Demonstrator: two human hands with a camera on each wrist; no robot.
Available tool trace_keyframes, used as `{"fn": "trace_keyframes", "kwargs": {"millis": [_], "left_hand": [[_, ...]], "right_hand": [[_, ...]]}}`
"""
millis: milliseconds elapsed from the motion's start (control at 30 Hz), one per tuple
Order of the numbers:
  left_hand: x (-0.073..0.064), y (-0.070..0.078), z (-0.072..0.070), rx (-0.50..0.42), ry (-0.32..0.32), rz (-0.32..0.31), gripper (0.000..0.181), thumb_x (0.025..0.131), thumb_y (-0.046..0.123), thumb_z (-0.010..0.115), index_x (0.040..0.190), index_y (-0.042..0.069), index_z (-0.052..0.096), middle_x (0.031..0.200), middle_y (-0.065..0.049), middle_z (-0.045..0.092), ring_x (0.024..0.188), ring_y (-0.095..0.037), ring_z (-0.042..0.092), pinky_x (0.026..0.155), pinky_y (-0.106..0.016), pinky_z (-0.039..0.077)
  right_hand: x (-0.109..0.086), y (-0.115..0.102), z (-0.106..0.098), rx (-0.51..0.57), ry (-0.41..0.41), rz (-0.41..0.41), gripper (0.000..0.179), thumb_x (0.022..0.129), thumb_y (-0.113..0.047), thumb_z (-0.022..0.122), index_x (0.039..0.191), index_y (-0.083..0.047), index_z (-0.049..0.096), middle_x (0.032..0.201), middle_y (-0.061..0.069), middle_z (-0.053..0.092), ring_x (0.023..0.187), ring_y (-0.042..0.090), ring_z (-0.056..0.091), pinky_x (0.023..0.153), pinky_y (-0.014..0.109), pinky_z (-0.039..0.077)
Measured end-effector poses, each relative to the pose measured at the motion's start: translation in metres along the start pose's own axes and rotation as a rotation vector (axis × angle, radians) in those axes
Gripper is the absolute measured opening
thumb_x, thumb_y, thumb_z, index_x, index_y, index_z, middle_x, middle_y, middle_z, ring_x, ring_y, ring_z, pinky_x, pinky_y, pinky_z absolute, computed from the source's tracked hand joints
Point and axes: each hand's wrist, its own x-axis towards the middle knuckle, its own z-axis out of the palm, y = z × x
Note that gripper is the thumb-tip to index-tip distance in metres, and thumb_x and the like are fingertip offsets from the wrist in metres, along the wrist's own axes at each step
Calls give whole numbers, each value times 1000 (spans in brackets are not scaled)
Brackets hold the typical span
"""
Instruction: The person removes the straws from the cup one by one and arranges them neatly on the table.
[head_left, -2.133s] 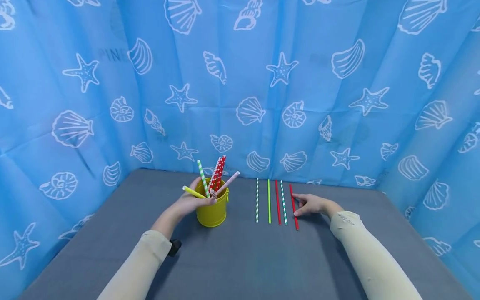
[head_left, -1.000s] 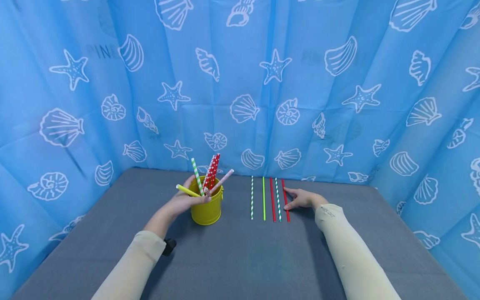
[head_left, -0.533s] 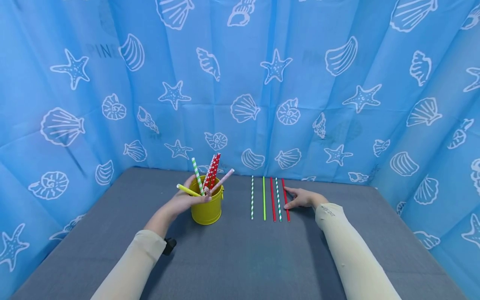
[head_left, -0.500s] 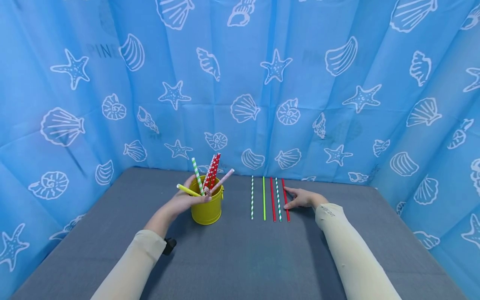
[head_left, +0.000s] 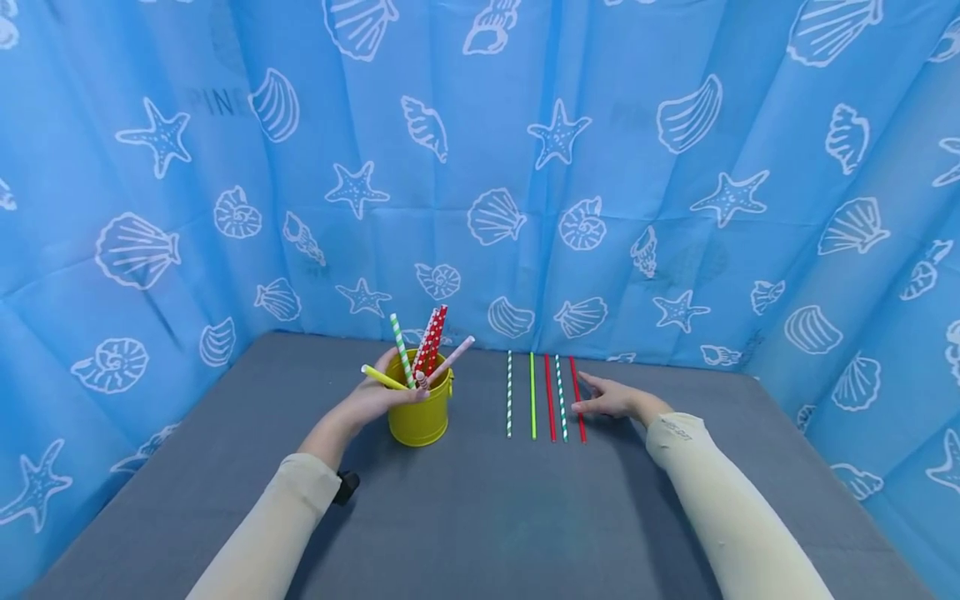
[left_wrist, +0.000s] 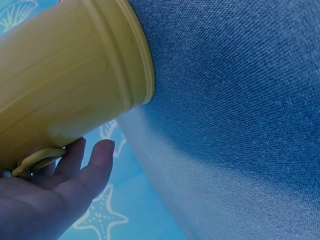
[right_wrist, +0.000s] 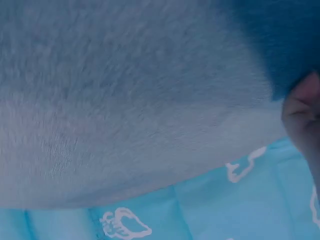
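In the head view my left hand (head_left: 375, 398) grips a yellow bucket (head_left: 417, 422), with the thumb over its near rim. The left wrist view shows curled fingers (left_wrist: 100, 155) by the ring handle (left_wrist: 42, 159) on the bucket's side. Paper straws lean out of it: green-striped (head_left: 402, 350), yellow (head_left: 384, 377), pale pink (head_left: 452, 360) and red with white dots (head_left: 432, 342). My right hand (head_left: 611, 398) lies beside the rightmost red straw (head_left: 582, 429), index finger and thumb extended to it, the thumb tip overlapping it.
Left of that red straw several others lie in a row: a green-striped straw (head_left: 561, 396), a red straw (head_left: 550, 396), a lime green straw (head_left: 533, 396) and another green-striped one (head_left: 509, 396). A blue shell-print curtain (head_left: 480, 167) stands behind the grey table (head_left: 450, 517).
Over two seconds, the rightmost red straw has turned straighter and come nearer its neighbour. Just now my right index fingertip has shifted slightly off it. The left hand keeps its grip on the bucket.
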Motion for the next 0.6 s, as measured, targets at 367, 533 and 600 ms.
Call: {"fn": "trace_keyframes", "kwargs": {"millis": [367,533,600], "left_hand": [[-2,2,-1,-12,5,-22,102,86,32,74,156,13,2,158,-22,10,142,-42,11,111,-64,14],[-3,4,0,-17,7,-16,100,86,30,74,156,14,4,157,-21,11,142,-42,12,110,-65,14],[-3,4,1,-18,5,-7,101,85,30,74,156,14,4,157,-21,12,141,-42,12,110,-65,14]], "right_hand": [[-22,-39,-7,182,267,-97,66,100,-29,54,147,8,28,130,32,44,120,45,46,93,55,44],[-30,-76,-6,346,420,-137,52,102,-25,50,143,5,40,129,26,49,108,30,57,86,40,51],[-33,-91,-3,425,454,-173,48,102,-22,50,142,5,42,131,25,50,101,20,59,81,32,51]]}}
